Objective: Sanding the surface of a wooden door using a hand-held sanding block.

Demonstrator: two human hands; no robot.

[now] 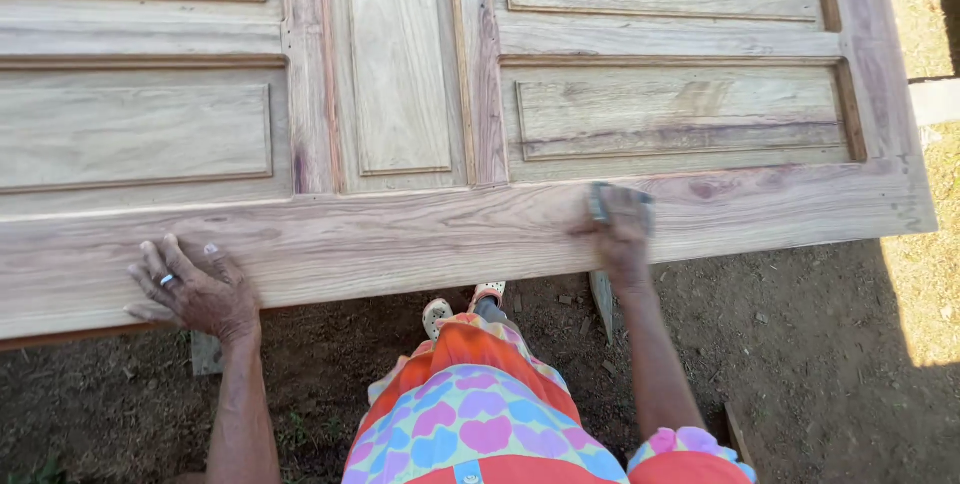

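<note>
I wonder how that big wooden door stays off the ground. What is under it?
Under the panelled door show bare dirt, the person's sandalled feet and two wooden blocks. Other supports, if any, are covered.

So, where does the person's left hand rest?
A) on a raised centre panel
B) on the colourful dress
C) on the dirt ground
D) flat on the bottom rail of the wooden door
D: the left hand lies spread flat on the near rail of the wooden door, close to its edge.

pale wooden door, heart-patterned orange dress
</note>
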